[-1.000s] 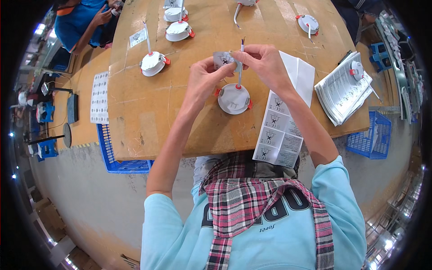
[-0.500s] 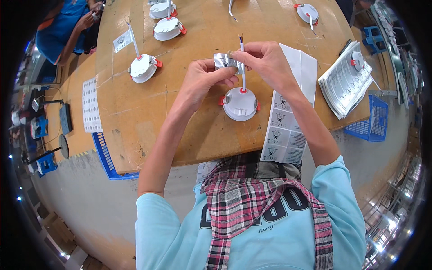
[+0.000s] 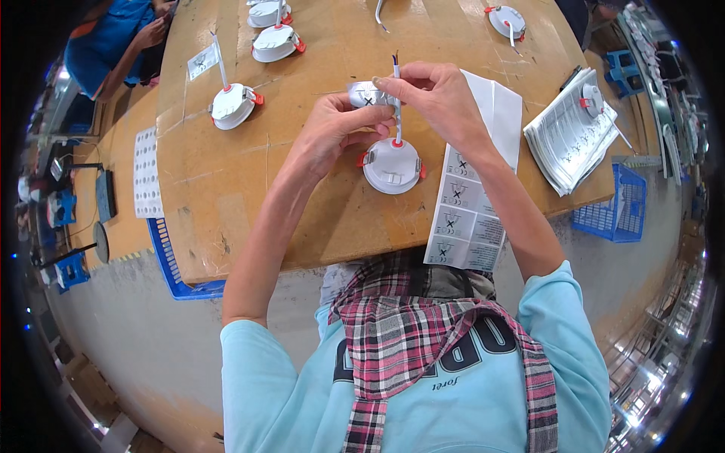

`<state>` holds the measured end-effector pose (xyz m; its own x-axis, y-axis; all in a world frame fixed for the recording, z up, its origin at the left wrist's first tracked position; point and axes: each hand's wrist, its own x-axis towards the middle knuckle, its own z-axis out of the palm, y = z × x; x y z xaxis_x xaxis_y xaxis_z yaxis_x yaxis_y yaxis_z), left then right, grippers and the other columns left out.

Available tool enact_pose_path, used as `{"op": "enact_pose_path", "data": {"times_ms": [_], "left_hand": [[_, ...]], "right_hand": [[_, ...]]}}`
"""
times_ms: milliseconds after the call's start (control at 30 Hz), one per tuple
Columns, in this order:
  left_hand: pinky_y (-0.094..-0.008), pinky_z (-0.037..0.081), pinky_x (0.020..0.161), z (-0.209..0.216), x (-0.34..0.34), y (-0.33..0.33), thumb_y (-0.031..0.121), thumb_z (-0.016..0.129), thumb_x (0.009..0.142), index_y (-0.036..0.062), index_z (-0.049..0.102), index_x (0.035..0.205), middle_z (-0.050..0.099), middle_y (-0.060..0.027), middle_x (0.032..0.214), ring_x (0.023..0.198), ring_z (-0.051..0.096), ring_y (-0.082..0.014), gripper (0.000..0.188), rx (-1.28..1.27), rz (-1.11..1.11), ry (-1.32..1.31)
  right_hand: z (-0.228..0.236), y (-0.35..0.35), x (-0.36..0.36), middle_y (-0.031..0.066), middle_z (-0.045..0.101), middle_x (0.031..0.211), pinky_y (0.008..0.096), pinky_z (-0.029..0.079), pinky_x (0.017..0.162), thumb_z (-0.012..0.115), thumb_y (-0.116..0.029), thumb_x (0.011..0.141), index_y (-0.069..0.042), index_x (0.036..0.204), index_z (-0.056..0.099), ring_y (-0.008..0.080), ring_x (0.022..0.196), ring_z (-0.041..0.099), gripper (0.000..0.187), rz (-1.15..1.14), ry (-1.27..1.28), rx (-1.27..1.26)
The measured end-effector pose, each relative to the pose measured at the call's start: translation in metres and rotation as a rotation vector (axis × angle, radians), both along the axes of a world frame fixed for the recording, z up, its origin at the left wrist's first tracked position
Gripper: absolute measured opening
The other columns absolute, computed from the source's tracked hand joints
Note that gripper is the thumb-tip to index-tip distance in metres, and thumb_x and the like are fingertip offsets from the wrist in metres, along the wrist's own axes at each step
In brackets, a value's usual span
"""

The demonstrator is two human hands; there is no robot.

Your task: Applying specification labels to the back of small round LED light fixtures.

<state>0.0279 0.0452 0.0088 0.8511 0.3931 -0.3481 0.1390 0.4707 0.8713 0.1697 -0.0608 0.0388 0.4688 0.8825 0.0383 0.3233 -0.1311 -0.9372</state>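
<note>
A round white downlight (image 3: 391, 167) with red spring clips sits on the table in front of me, its white cable (image 3: 398, 128) standing up and bare wire ends at the top. My left hand (image 3: 336, 128) pinches a silver printed label (image 3: 365, 95) beside that cable. Thumb and fingers of my right hand (image 3: 438, 94) close on the cable and the label's right edge, so part of the label there is hidden. Under my right forearm lies a sheet of labels (image 3: 472, 219), hanging over the table's near edge.
Several more downlights (image 3: 232, 107) stand at the left and far side; one cable there carries a label flag (image 3: 202, 62). At right, a paper stack (image 3: 568, 136) bears another downlight (image 3: 591, 100). Blue baskets (image 3: 615, 204) flank the table (image 3: 317, 238). Another person (image 3: 109, 49) works at far left.
The label now curves more around the cable, and my fingers have shifted slightly along it. The whole view has moved a little; the downlight stays upright between my hands.
</note>
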Motion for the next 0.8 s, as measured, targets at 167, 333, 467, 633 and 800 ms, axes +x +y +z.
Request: {"op": "enact_pose_path", "data": {"times_ms": [167, 333, 467, 633, 800], "left_hand": [[-0.0292, 0.055, 0.076, 0.002, -0.001, -0.005, 0.012, 0.066, 0.082, -0.0025, 0.063, 0.096, 0.066, -0.0101, 0.083, 0.075, 0.065, -0.0154, 0.02, 0.032, -0.029, 0.004], [-0.0304, 0.056, 0.079, 0.005, 0.0, -0.01, 0.011, 0.066, 0.081, -0.0059, 0.063, 0.096, 0.067, -0.013, 0.085, 0.077, 0.067, -0.0173, 0.023, -0.061, -0.053, -0.01], [-0.0307, 0.056, 0.079, 0.0, 0.007, -0.012, 0.011, 0.066, 0.081, -0.0063, 0.062, 0.097, 0.067, -0.0141, 0.087, 0.08, 0.067, -0.0179, 0.024, 0.005, -0.005, -0.014], [-0.0299, 0.056, 0.079, 0.001, 0.003, -0.015, 0.011, 0.066, 0.082, -0.0056, 0.062, 0.097, 0.067, -0.0123, 0.085, 0.077, 0.067, -0.0169, 0.023, -0.046, -0.016, -0.032], [-0.0314, 0.056, 0.08, 0.004, -0.001, -0.015, 0.011, 0.065, 0.082, -0.0059, 0.062, 0.096, 0.067, -0.014, 0.086, 0.079, 0.067, -0.0188, 0.022, -0.07, -0.004, -0.022]], "right_hand": [[-0.008, -0.002, 0.008, 0.0043, 0.06, 0.062, 0.0256, 0.039, 0.053, 0.067, -0.025, 0.08, 0.003, 0.08, 0.07, 0.0086, 0.057, 0.05, 0.028, 0.069, 0.029, -0.051], [-0.014, -0.007, 0.012, 0.0027, 0.057, 0.059, 0.0259, 0.037, 0.051, 0.067, -0.026, 0.08, 0.003, 0.076, 0.068, 0.0082, 0.055, 0.047, 0.029, 0.066, 0.073, 0.0], [-0.01, -0.008, 0.013, 0.0026, 0.058, 0.06, 0.026, 0.037, 0.053, 0.067, -0.026, 0.08, 0.003, 0.076, 0.069, 0.0077, 0.056, 0.047, 0.029, 0.062, 0.027, -0.049], [-0.011, -0.011, 0.014, 0.002, 0.057, 0.06, 0.0255, 0.037, 0.053, 0.067, -0.026, 0.08, 0.002, 0.075, 0.069, 0.0073, 0.057, 0.047, 0.029, 0.071, 0.117, 0.018], [-0.006, -0.009, 0.01, 0.0023, 0.06, 0.062, 0.0241, 0.04, 0.055, 0.067, -0.026, 0.08, 0.002, 0.078, 0.07, 0.0076, 0.059, 0.051, 0.028, 0.076, 0.115, -0.003]]}}
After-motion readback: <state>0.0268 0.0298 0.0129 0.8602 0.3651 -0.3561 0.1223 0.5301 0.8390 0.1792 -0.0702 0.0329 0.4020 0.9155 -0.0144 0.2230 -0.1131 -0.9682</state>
